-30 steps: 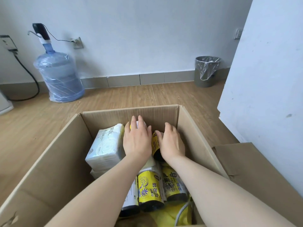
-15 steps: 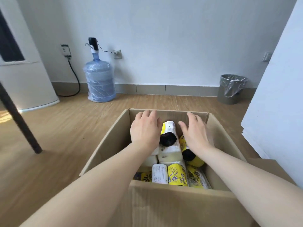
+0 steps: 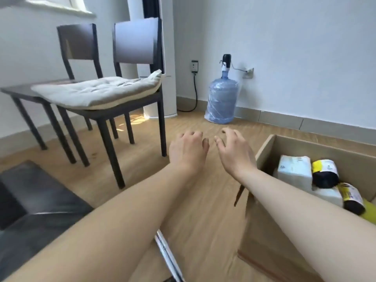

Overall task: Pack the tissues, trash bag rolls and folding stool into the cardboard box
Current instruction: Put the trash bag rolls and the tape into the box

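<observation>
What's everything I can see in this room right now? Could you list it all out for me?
cardboard box: one, brown, open, on the floor at right
tissue packs: at least two, white, inside the box
trash bag rolls: two showing, yellow and black, in the box beside the tissues
chairs: two, dark, side by side at left
cushion: one, beige, lying across the chair seats
water jug: one, blue, with a pump on top, by the far wall
wall sockets: two, on the far wall
dark seat: one, black, near left, blurred
left hand: empty, fingers curled, above the floor
right hand: empty, fingers curled, beside the box
</observation>
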